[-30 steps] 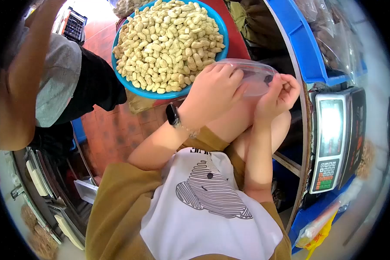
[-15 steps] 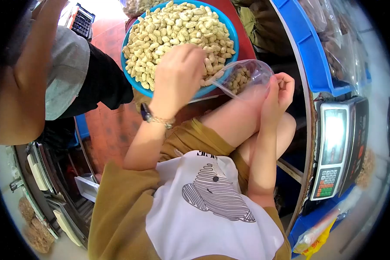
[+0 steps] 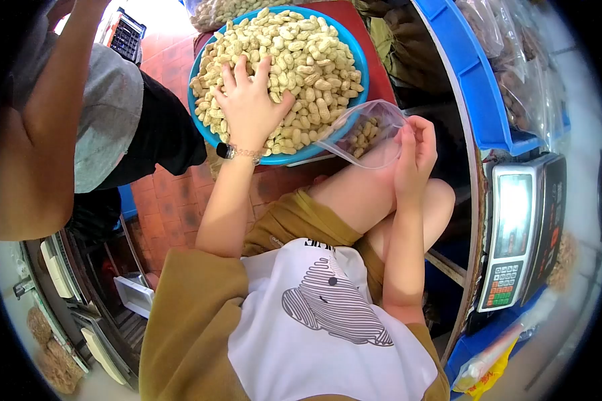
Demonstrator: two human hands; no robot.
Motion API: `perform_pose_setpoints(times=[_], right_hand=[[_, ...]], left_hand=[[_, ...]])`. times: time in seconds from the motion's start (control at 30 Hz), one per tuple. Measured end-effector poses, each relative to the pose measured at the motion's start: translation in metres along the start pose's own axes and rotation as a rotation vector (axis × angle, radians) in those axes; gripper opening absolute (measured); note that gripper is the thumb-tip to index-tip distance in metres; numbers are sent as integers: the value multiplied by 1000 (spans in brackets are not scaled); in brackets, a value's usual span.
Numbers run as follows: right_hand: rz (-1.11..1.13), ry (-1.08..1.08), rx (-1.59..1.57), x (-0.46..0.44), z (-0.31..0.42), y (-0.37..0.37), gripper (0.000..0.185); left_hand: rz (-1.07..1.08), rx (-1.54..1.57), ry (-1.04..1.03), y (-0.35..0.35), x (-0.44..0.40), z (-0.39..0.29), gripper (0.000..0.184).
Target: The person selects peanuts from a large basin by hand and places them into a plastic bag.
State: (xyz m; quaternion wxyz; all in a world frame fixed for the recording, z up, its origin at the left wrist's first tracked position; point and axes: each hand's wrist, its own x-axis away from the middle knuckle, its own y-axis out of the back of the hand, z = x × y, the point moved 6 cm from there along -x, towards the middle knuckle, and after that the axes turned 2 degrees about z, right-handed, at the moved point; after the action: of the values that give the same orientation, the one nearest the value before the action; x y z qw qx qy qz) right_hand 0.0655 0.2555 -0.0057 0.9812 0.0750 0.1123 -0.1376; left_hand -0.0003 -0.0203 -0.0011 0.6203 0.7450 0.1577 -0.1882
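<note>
Peanuts in their shells are heaped in a round blue basin. My left hand, with a dark watch on its wrist, lies palm down on the left part of the heap with its fingers spread. At the basin's lower right, my right hand pinches the rim of a clear plastic bag between thumb and fingers. The bag's mouth is spread, and several peanuts show inside it, above my bent leg.
A scale with a lit display stands at the right. Above it is a blue tray with bagged goods. Another person is close at the left. A bag of peanuts lies behind the basin.
My left hand has left the bag's rim, moved left and come down on the peanuts with spread fingers. The bag's mouth has opened wider, still held by my right hand.
</note>
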Motion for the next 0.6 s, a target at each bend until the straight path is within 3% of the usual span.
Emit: perform_pose_setpoints(times=[0.17,0.47,0.6], right_hand=[[-11,0,0,0,0,-1,14],[-9,-22,15,1,0,-1,14],[-7,-3,31,1,0,-2,14]], left_hand=[[3,-143,-13,3,2,-8,60],[0,-16,-157,4,-1,-15,44],[7,-107,-147,5,-2,-18,48]])
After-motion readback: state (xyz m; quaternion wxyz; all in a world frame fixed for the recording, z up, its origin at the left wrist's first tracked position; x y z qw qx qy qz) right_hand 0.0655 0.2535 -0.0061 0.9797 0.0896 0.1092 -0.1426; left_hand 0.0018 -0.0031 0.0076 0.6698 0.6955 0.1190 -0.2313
